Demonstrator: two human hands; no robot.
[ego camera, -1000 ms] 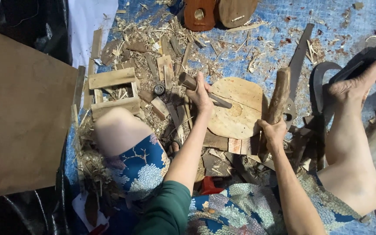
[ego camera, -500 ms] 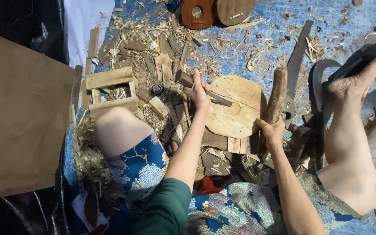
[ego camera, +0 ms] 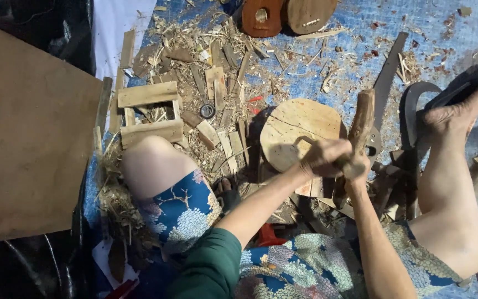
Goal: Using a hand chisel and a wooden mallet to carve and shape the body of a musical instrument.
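A: The floor is a blue tarp (ego camera: pixel 427 33) strewn with shavings and offcuts, a big brown board (ego camera: pixel 29 138) far to the left of the round wooden block (ego camera: pixel 300 133).

B: That block is the chopping base. A small slatted frame (ego camera: pixel 147 113) lies left of it, and a flat metal blade (ego camera: pixel 388 75) lies on the tarp just right of it.

A: Both hands meet at the block's right edge. The left hand (ego camera: pixel 322 158) is clenched around the lower end of the stick (ego camera: pixel 360 119), and the right hand (ego camera: pixel 355 166) is wrapped round it just beneath.

B: The stick stands nearly upright, its foot hidden by the hands.

A: My worry: the bare knee (ego camera: pixel 153 160) and the foot (ego camera: pixel 455 113) flank the block closely. If the stick slips off the edge, I judge it could strike a leg.

B: And loose shavings could let the block skid.
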